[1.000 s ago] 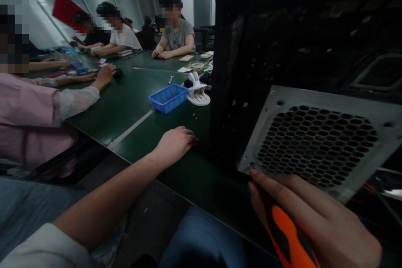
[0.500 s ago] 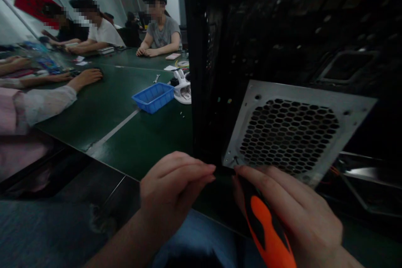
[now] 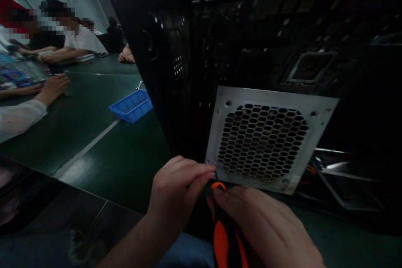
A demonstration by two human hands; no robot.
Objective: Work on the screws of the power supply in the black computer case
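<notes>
My right hand [image 3: 260, 217] is wrapped round an orange-and-black screwdriver [image 3: 221, 234], its shaft pointing up at the lower left corner of a grey metal power supply [image 3: 317, 130]. My left hand [image 3: 180, 186] is closed in a pinch right at the screwdriver's tip, beside that corner. Whatever sits between these fingertips is too small and dark to make out. The power supply shows a honeycomb grille and corner screw holes. It sits low in the open side of a black computer case [image 3: 176, 104], whose dark inside holds a circuit board.
A blue plastic bin [image 3: 132, 106] stands on the green table [image 3: 94, 109], left of the case, with a small wrench [image 3: 140, 85] behind it. A co-worker's hand [image 3: 55, 88] rests on the table at left. Other people sit farther back.
The view has swung right and closer to the case. My right hand has tilted the screwdriver upright and brought its tip to my left fingertips, which were apart from it before.
</notes>
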